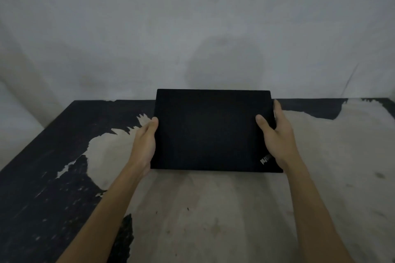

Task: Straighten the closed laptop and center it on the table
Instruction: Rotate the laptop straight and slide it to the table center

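Both our forearms reach across the worn table (pixel 224 209). Our left hand (pixel 143 145) grips the left edge of the closed black ThinkPad laptop (pixel 211 130), and our right hand (pixel 277 141) clamps its right edge, thumb on the lid. It sits squarely before the grey wall (pixel 192 28).

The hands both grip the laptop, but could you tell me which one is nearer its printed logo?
The right hand: the silver logo sits at the laptop lid's near right corner, beside that palm; the left hand holds the plain opposite edge.
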A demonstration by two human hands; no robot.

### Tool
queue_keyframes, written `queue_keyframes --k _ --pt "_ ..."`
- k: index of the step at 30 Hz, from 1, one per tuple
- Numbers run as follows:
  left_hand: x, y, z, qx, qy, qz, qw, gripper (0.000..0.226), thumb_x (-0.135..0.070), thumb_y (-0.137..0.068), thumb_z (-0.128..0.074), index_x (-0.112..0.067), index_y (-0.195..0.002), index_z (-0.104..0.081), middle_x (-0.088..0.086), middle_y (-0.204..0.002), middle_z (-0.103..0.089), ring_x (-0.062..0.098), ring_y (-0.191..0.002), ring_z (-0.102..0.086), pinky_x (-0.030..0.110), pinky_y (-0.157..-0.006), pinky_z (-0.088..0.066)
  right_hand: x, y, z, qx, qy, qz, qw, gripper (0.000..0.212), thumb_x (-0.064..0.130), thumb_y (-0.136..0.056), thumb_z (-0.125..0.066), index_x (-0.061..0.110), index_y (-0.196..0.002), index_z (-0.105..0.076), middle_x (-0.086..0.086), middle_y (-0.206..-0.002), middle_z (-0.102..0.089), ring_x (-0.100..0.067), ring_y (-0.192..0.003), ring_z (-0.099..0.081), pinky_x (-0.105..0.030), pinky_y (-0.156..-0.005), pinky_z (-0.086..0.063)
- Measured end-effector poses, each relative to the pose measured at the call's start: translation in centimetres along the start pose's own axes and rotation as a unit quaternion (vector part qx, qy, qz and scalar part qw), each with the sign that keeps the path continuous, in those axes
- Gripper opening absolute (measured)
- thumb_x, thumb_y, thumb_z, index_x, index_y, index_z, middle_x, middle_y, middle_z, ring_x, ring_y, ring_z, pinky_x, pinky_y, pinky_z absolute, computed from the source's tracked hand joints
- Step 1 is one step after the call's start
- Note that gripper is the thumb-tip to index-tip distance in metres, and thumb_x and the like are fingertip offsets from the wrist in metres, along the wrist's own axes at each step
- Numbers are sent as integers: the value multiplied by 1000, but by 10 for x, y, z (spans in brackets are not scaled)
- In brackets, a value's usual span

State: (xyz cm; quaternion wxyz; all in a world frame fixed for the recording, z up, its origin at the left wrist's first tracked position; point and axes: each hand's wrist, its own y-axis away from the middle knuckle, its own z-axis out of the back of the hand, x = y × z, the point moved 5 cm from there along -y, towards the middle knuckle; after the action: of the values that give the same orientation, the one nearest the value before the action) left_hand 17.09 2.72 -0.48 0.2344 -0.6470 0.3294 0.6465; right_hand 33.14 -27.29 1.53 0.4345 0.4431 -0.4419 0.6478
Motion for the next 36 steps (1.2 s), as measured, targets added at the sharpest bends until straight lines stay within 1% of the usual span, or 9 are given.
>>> queue_keyframes --k 6,11,14,17,23,28,31,34,36 --pt "-2 -2 -21 31 -68 -80 994 20 -29 -106 -56 -31 -118 -73 -3 -115 -80 8 -97 -77 22 -74 -61 -19 -1 25 3 -6 -39 999 69 31 -101 -61 25 -160 -25 2 -157 -45 -19 -139 -47 -46 -114 -41" --pt "11 -2 -31 40 -90 -107 989 38 -21 -109 -52 -28 -145 -61 -13 -121 -78 4 -105 -75 17 -79 -61 -34 -1 31 25 -12 -63 998 31 27 -101 -62 42 -127 -58 9 -121 -72 -11 -104 -71 -35 -84 -61" --pt "14 2 -31 16 -109 -101 989 36 -26 -106 -55 -47 -132 -67 -25 -112 -79 0 -101 -75 14 -74 -60 -38 1 31 28 -34 -81 996 36 24 -99 -64 59 -106 -58 16 -109 -74 -4 -91 -73 -19 -66 -59" --pt "12 4 -31 -4 -127 -107 986 39 -29 -104 -57 -66 -114 -66 -31 -110 -77 -4 -101 -73 11 -74 -59 -41 -1 29 24 -31 -84 996 39 23 -99 -65 58 -111 -55 17 -109 -72 -4 -91 -73 -19 -66 -59" --pt "15 -2 -28 -26 -168 -149 974 37 -25 -105 -57 -30 -141 -64 -36 -102 -73 -17 -97 -67 5 -76 -54 -41 -4 24 2 -8 -93 996 50 27 -99 -65 35 -144 -45 -1 -134 -64 -18 -110 -67 -36 -85 -61" --pt "13 -7 -32 -15 -221 -164 961 31 -23 -104 -58 -26 -133 -70 -37 -92 -72 -12 -91 -68 18 -81 -55 -40 -5 23 -10 51 -73 996 48 28 -98 -64 29 -144 -48 11 -119 -60 -9 -101 -61 -28 -80 -51" --pt "10 -9 -34 -14 -253 -190 949 24 -20 -103 -60 -19 -121 -75 -22 -90 -72 -2 -88 -68 31 -84 -59 -42 -5 20 4 79 -69 994 34 26 -97 -65 24 -131 -57 6 -115 -67 -20 -107 -65 -37 -86 -56" --pt "10 -11 -37 2 -273 -197 942 17 -14 -103 -60 -11 -106 -76 4 -93 -76 20 -91 -72 43 -86 -60 -42 -6 20 -5 124 -70 990 46 28 -96 -66 18 -139 -54 9 -109 -56 -17 -104 -58 -25 -79 -47" --pt "10 -12 -37 4 -285 -191 939 18 -14 -104 -59 -6 -107 -75 12 -98 -75 31 -100 -69 49 -91 -58 -42 -6 20 -13 142 -76 987 49 30 -95 -68 16 -140 -54 4 -114 -56 -21 -108 -58 -31 -86 -48"
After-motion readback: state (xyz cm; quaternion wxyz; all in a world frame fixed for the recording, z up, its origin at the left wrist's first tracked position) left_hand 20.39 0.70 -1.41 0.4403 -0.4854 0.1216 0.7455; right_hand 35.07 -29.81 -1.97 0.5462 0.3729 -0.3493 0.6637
